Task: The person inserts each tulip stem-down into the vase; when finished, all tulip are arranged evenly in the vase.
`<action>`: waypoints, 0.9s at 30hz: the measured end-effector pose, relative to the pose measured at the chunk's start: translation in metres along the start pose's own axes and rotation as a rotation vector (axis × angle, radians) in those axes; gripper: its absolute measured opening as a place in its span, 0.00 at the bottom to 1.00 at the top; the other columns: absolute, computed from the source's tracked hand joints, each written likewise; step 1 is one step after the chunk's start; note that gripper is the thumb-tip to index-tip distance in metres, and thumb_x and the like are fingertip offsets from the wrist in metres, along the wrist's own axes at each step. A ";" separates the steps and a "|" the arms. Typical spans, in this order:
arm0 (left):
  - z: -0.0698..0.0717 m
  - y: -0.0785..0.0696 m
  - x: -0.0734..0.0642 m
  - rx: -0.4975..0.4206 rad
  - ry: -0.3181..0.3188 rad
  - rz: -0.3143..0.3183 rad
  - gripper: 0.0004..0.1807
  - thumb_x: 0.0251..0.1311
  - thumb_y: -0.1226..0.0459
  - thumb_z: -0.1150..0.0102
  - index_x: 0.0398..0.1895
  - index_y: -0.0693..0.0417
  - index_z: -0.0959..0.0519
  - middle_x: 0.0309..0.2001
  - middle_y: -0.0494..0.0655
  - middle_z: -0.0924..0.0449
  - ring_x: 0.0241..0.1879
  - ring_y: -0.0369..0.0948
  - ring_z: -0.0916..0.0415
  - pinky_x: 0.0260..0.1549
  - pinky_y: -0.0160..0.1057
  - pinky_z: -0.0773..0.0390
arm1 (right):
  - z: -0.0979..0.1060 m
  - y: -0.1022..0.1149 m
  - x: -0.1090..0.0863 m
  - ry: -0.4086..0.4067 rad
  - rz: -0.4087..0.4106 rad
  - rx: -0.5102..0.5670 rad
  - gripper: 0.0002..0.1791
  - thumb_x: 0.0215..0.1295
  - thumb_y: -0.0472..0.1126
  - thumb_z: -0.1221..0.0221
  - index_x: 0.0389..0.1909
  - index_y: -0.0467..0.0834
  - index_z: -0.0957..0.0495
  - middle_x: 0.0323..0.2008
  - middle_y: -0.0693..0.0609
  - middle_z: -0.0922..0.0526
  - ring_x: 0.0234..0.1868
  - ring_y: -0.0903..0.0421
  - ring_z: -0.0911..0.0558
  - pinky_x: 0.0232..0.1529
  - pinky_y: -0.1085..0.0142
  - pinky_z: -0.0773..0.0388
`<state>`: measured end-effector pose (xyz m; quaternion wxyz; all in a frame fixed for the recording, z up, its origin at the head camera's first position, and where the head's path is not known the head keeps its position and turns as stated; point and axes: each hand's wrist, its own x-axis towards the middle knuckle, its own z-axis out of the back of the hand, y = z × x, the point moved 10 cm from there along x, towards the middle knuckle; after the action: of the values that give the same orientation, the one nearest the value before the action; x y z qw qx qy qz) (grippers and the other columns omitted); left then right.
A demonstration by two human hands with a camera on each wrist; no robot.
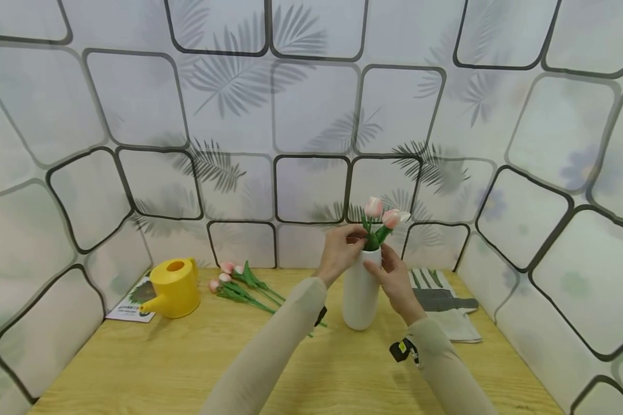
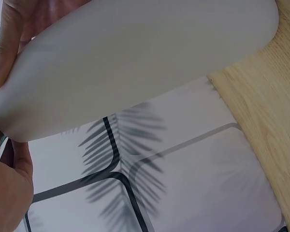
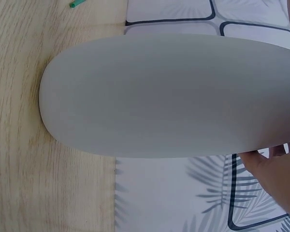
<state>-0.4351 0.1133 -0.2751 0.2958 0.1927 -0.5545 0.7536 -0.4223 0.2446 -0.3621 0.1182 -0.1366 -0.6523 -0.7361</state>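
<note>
Fingers (image 1: pixel 354 230) at vase (image 1: pixel 360 293) rim, tabletop (image 1: pixel 350 372) in front

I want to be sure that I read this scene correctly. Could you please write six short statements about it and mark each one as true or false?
1. Pink tulips stick out of the white vase. True.
2. The left hand and the right hand are both near the top of the vase. True.
3. Every tulip is in the vase. False: loose tulips also lie on the wooden table.
4. In the head view, the yellow watering can stands to the left of the vase. True.
5. The watering can touches the vase. False: they stand apart.
6. The vase lies on its side. False: it stands with its mouth up.
</note>
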 end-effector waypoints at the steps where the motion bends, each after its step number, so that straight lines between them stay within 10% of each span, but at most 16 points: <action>1: 0.001 0.001 0.000 -0.011 -0.005 0.012 0.10 0.60 0.74 0.38 0.43 0.59 0.16 0.43 0.51 0.14 0.43 0.43 0.15 0.44 0.29 0.18 | 0.000 0.000 0.000 0.002 0.003 0.002 0.37 0.69 0.40 0.40 0.75 0.46 0.45 0.71 0.43 0.36 0.71 0.44 0.35 0.65 0.50 0.31; 15: 0.021 0.005 -0.007 -0.087 -0.054 0.033 0.09 0.61 0.66 0.35 0.44 0.55 0.15 0.40 0.48 0.12 0.38 0.38 0.16 0.39 0.32 0.17 | 0.001 -0.002 -0.001 -0.013 -0.029 0.019 0.38 0.68 0.40 0.39 0.76 0.45 0.45 0.72 0.41 0.38 0.72 0.44 0.36 0.69 0.44 0.36; 27: 0.053 0.043 -0.029 -0.184 -0.002 0.144 0.08 0.63 0.63 0.36 0.43 0.56 0.16 0.36 0.57 0.13 0.33 0.51 0.16 0.33 0.44 0.15 | 0.001 -0.001 -0.001 -0.030 -0.036 0.012 0.39 0.68 0.38 0.39 0.75 0.43 0.45 0.72 0.40 0.37 0.71 0.45 0.36 0.70 0.46 0.37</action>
<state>-0.4433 0.0474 -0.3077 0.2567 0.1250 -0.6340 0.7187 -0.4223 0.2454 -0.3635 0.0962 -0.1351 -0.6608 -0.7320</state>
